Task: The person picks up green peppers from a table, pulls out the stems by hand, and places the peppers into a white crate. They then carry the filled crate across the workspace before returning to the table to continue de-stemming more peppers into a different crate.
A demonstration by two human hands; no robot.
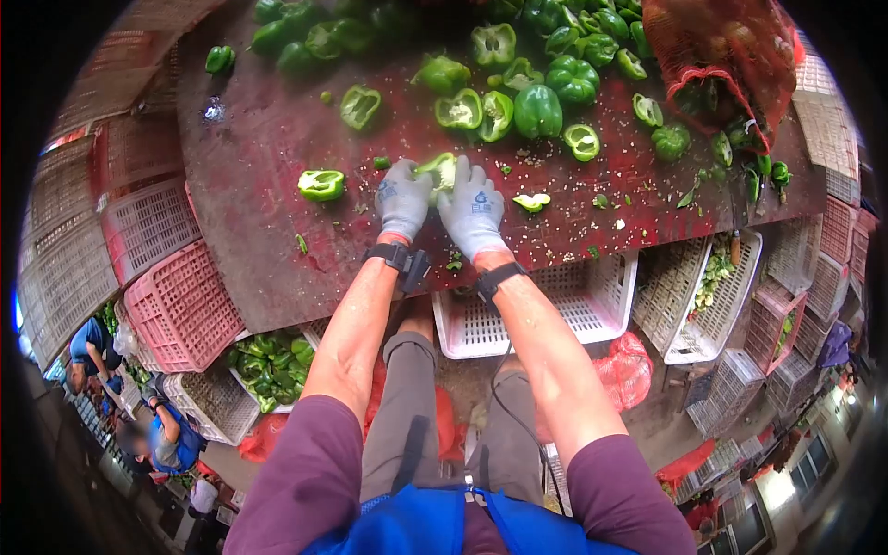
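Observation:
Both my hands wear grey gloves and meet over one green bell pepper (pixel 440 169) on the dark red table (pixel 268 139). My left hand (pixel 403 197) grips the pepper's left side. My right hand (pixel 473 211) closes on its right side, thumbs pressed close together. Most of the pepper is hidden under my fingers. Cut pepper halves (pixel 460 110) and whole peppers (pixel 537 111) lie just beyond my hands. Seeds and green scraps are scattered over the board around them.
A red mesh sack (pixel 717 60) of peppers lies at the table's far right. A white crate (pixel 573 310) stands under the table edge, another holds peppers (pixel 268 363) at lower left. Pink crates (pixel 180 305) stack at left. Other people (pixel 166 439) work at far lower left.

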